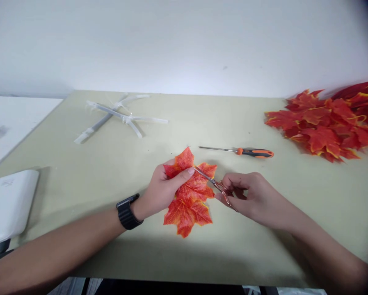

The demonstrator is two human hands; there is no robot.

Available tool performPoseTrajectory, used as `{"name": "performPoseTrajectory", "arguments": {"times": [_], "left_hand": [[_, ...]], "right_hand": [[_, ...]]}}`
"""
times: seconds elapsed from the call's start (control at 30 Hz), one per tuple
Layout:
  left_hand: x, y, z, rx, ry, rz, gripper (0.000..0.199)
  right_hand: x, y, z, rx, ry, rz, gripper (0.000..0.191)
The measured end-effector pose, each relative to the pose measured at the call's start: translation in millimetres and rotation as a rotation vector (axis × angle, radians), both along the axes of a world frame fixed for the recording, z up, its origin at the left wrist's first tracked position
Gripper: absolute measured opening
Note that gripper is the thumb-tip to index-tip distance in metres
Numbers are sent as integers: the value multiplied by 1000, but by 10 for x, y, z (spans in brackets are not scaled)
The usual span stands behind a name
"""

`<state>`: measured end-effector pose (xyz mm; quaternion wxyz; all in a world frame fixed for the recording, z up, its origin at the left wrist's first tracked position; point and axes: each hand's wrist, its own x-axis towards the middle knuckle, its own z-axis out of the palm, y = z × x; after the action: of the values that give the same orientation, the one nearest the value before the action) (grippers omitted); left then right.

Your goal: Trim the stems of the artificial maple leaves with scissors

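Note:
Red-orange artificial maple leaves (188,217) with yellow edges overlap in a short strand at the middle of the table. My left hand (168,184) pinches them near the top, its thumb lying across the front. In my right hand (248,194) is a pair of rose-gold scissors (216,183), with my fingers in the handle loops. The scissors point up and left, and their blade tips touch the leaves just beside my left thumb. What lies between the blades is too small to make out.
Behind the leaves lies a screwdriver (254,153) with an orange and black handle. A pile of red maple leaves (328,123) covers the back right. Clear plastic strips (110,112) lie at the back left; a white power bank (13,205) sits at the left edge.

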<state>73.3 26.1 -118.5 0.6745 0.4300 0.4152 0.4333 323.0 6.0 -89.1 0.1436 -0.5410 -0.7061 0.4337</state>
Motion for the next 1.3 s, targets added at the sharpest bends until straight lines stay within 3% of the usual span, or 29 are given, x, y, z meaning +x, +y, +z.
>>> {"name": "performPoseTrajectory", "arguments": {"times": [0.57, 0.73, 1.07, 1.3], "left_hand": [[19, 41, -10, -79, -48, 99, 33], [18, 48, -21, -84, -54, 104, 35], [15, 69, 9, -144, -102, 19, 36], [15, 81, 20, -43, -97, 35, 27]], "right_hand": [[-15, -6, -9, 22, -10, 15, 22], [-19, 3, -5, 42, -48, 24, 14], [-38, 29, -14, 225, -127, 46, 16], [-43, 32, 0, 188, -134, 34, 16]]}}
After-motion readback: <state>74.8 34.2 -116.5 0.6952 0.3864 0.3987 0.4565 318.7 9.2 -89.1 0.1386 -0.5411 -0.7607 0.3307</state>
